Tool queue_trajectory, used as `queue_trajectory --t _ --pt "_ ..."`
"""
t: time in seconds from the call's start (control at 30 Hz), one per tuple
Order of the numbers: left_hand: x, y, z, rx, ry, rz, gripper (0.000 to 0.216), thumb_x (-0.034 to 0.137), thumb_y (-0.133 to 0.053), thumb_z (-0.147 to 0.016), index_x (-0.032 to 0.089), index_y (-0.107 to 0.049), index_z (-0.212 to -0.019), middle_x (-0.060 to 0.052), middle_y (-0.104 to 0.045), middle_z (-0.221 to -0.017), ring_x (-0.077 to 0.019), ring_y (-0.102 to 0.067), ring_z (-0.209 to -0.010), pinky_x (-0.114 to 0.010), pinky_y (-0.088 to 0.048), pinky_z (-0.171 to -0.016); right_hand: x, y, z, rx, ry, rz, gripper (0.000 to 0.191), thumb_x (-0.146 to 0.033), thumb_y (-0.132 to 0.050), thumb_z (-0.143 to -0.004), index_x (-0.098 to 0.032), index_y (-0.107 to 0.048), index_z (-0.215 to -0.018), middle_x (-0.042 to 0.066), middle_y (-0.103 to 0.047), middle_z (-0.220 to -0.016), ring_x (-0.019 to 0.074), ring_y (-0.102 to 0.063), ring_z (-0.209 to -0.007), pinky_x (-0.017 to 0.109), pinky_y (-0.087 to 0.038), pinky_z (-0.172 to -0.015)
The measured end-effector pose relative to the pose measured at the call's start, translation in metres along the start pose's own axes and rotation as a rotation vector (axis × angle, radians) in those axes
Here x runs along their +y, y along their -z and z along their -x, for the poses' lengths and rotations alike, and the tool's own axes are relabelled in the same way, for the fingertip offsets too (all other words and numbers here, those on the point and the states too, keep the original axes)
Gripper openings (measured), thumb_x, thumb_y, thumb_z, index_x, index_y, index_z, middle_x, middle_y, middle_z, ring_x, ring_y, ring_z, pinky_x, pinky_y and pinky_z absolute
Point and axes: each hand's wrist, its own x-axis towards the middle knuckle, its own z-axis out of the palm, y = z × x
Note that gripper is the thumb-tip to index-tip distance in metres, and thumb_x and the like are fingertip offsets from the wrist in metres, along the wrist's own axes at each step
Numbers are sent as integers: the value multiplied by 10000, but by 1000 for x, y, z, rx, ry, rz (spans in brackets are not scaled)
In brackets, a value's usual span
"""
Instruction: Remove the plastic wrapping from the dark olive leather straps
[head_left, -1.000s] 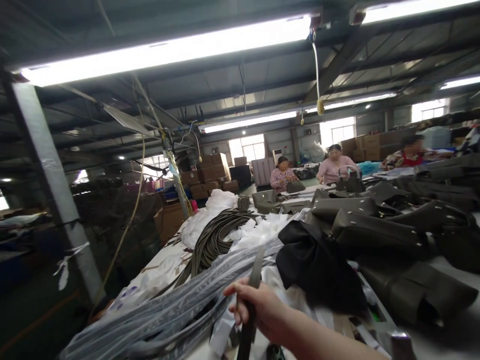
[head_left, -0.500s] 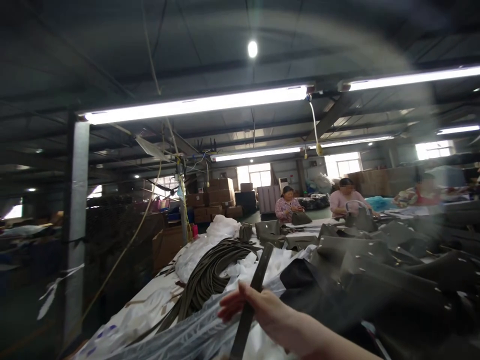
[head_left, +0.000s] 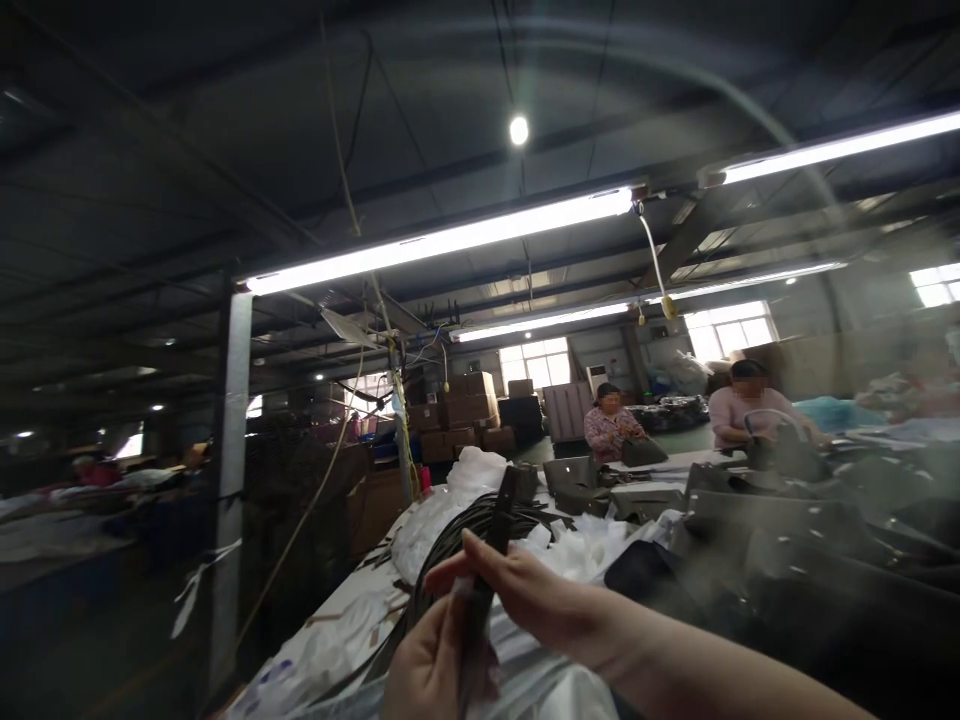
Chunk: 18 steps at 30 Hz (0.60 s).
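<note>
A dark olive strap (head_left: 504, 505) stands tilted upward in front of me, its upper end free. My right hand (head_left: 536, 600) comes from the right and is closed round the strap's middle, thumb on the near side. Lower down, my left hand (head_left: 424, 660) grips the same strap, fingers wrapped about it. A small pale patch shows by the left fingertips; I cannot tell what it is. Behind the hands lies a coiled bundle of similar straps (head_left: 442, 545), partly covered by them.
White plastic wrapping (head_left: 469, 490) lies on the table. Dark olive bag pieces (head_left: 757, 530) are heaped to the right. Two co-workers, one in a patterned top (head_left: 611, 430) and one in pink (head_left: 754, 405), sit across. A metal post (head_left: 231, 480) stands at left.
My left hand has come into view from below and taken hold of the strap. The view has swung left, so the surroundings sit further right.
</note>
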Motion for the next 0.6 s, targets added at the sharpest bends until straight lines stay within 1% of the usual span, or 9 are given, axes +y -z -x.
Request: queue_trajectory --t 0.07,0.13,0.2,0.23,0.3,0.33,0.4,0.47,0.6 --pt "13 5 -4 25 -14 12 596 773 -554 -724 179 -608 -736 44 -580 -472 -81 -512 -370 -165 -406 -381 -1 -14 -3 -72 -71 19 900 -879 -537 -666 -76 -741 -1016 -19 -537 -492 102 -444 -405 270 -380 -483" --pt "16 12 -4 31 -14 -30 594 769 -534 -743 178 -587 -728 60 -543 -436 -66 -469 -328 -153 -369 -344 -6 -20 -7 -52 -58 -16 808 -808 -642 -657 -87 -724 -1013 6 -611 -581 127 -536 -496 264 -410 -514" --pt "11 21 -1 26 19 -58 603 777 -524 -742 177 -566 -694 66 -523 -402 -58 -444 -300 -144 -344 -323 -14 -17 -14 65 14 -73 702 -709 -736 -649 -101 -690 -998 44 -688 -709 162 -624 -621 284 -472 -610" --pt "7 25 1 24 44 -52 607 782 -537 -728 178 -547 -663 67 -520 -393 -53 -436 -294 -140 -341 -320 -17 -12 -19 136 56 -97 685 -679 -753 -652 -113 -665 -1027 50 -706 -747 171 -645 -642 296 -487 -640" --pt "0 30 5 21 81 -27 617 794 -564 -693 182 -527 -629 67 -523 -386 -48 -428 -286 -137 -336 -312 -21 -2 -29 222 128 -105 707 -680 -738 -663 -134 -616 -1095 40 -713 -727 177 -655 -589 310 -493 -622" --pt "-3 32 7 16 92 -13 617 796 -578 -680 184 -527 -628 69 -523 -385 -49 -429 -284 -138 -336 -310 -20 2 -33 221 156 -87 707 -689 -729 -663 -136 -612 -1087 36 -712 -706 177 -654 -565 309 -489 -607" --pt "-5 33 9 9 98 5 613 797 -576 -680 185 -549 -662 73 -527 -389 -55 -443 -286 -140 -341 -310 -14 4 -38 174 190 -45 665 -698 -723 -658 -129 -632 -991 48 -715 -684 181 -663 -569 305 -488 -603" --pt "-5 34 9 8 83 10 610 792 -545 -712 182 -563 -695 73 -535 -399 -57 -457 -292 -139 -346 -316 -4 -1 -37 127 170 -32 635 -705 -722 -655 -125 -645 -903 68 -726 -699 191 -676 -602 316 -501 -626" --pt "-2 35 9 14 44 -8 608 779 -501 -756 178 -542 -668 60 -560 -418 -54 -476 -297 -137 -340 -328 9 -22 -27 60 83 -68 646 -694 -731 -665 -117 -664 -948 86 -743 -760 222 -707 -718 357 -524 -715"
